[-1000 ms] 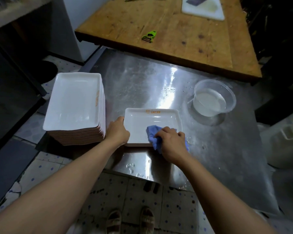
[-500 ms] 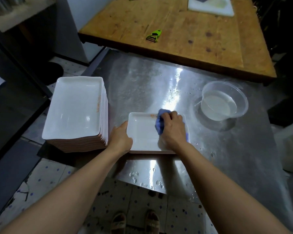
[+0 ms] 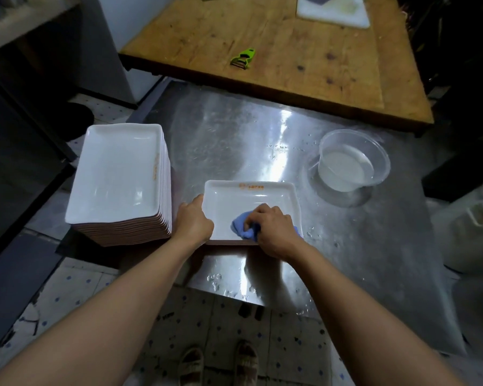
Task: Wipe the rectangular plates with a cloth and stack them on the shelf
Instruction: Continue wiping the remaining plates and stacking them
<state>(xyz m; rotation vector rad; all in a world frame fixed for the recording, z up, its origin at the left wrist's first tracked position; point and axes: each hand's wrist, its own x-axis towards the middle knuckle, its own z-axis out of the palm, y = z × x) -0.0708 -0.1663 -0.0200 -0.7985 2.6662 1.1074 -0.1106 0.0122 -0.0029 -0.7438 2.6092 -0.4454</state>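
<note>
A single white rectangular plate (image 3: 234, 199) with an orange mark on its far rim lies on the wet steel table (image 3: 234, 140). My left hand (image 3: 193, 221) grips the plate's left near corner. My right hand (image 3: 273, 229) is closed on a crumpled blue cloth (image 3: 241, 228) and presses it onto the plate's near half. A tall stack of white rectangular plates (image 3: 117, 174) with brown undersides stands at the table's left edge, just left of my left hand.
A clear plastic bowl of water (image 3: 351, 162) sits to the right. Behind the steel table is a wooden table (image 3: 290, 51) with a green peeler (image 3: 243, 58) and a white cutting board (image 3: 332, 9). A white container (image 3: 474, 224) stands at far right.
My right hand has drawn the blue cloth back from the plate's far rim to its near half. My left hand keeps its hold on the plate's corner.
</note>
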